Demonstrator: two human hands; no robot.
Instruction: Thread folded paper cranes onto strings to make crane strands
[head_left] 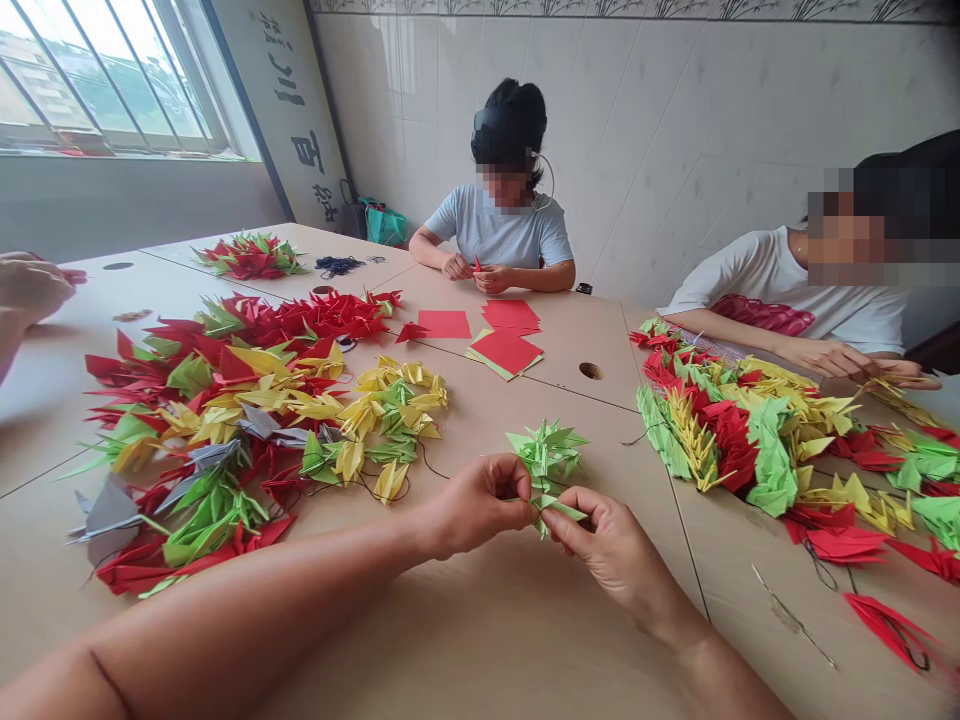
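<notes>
A light green paper crane point(559, 507) is pinched between both my hands, low over the table. My left hand point(480, 505) grips its left side with thumb and forefinger. On the other side my right hand point(604, 545) pinches the right part, fingers curled. Just beyond my fingertips lies a small cluster of green paper cranes point(550, 450). Left of my left hand spreads a large pile of red, yellow, green and grey paper cranes point(225, 420). A ring of yellow and green cranes point(401, 410) on dark cord lies at its near right edge.
Strung cranes point(727, 440) cover the table's right side, with a long needle point(793, 615) nearby. Red paper squares point(510, 352) lie ahead. Across the table a person point(495, 225) folds red paper; another person point(795, 290) handles yellow cranes. Someone's hand point(34, 285) shows at left.
</notes>
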